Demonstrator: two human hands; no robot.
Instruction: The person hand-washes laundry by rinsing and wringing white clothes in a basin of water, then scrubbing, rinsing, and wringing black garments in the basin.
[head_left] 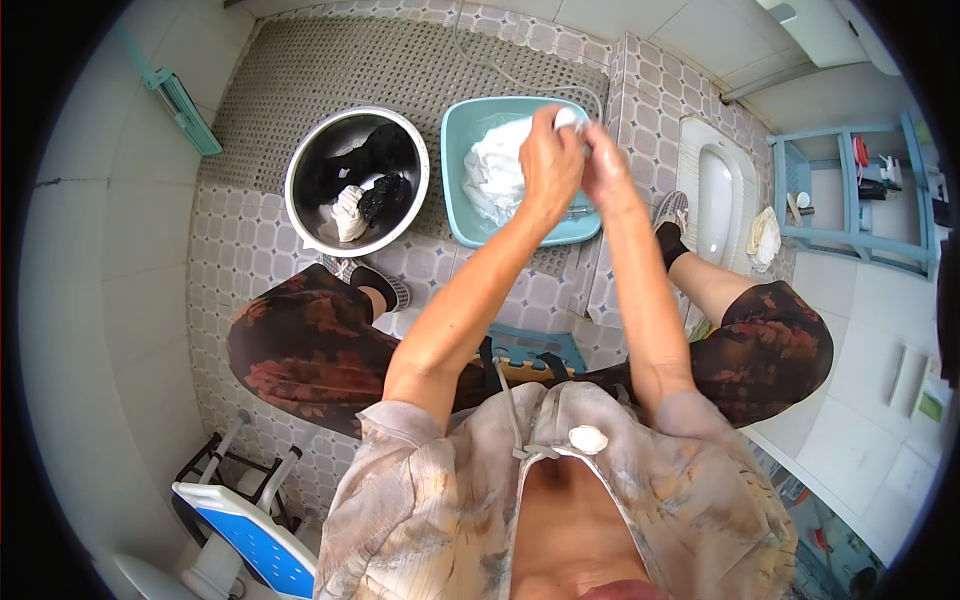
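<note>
Both of my hands are over the right side of a turquoise basin [460,215], in which white cloth [497,165] lies in water. My left hand [552,165] has its fingers wrapped round a small white item [568,118], too small to name. Close beside it, my right hand [604,165] has its fingers bent toward the same item; whether it touches it is unclear. Left of the turquoise basin stands a steel bowl [312,215] with black cloth [390,150] and a twisted white cloth [348,213] inside.
A perforated mat [260,90] lies under the basins. A squat toilet [715,195] and a blue shelf [830,235] are at the right. A blue and white chair [250,540] stands at the lower left. A hose [500,68] runs behind the turquoise basin.
</note>
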